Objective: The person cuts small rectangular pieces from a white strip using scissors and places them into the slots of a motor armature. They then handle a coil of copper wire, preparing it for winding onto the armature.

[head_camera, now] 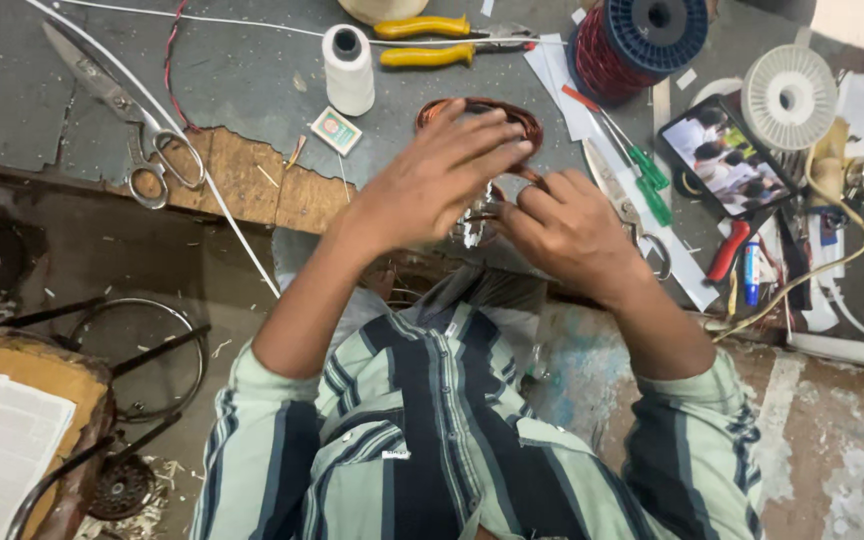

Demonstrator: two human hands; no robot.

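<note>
My left hand (439, 177) and my right hand (567, 232) meet at the front edge of a worn grey workbench (242, 80). Both close around a loop of copper-coloured winding wire (482, 108), whose far arc shows above my left fingers. A shiny metal part (472, 228) sits between the hands, mostly hidden by them. My left fingers spread over the coil's top; my right fingers curl around its near side.
Large scissors (117, 105), a white thread spool (349, 68), yellow-handled pliers (427, 40), a red wire reel (632, 45), a white plastic spool (788, 97), a phone (724, 157), green screwdrivers (647, 180) and smaller scissors (622, 205) lie on the bench. A small box (336, 130) rests near the broken edge.
</note>
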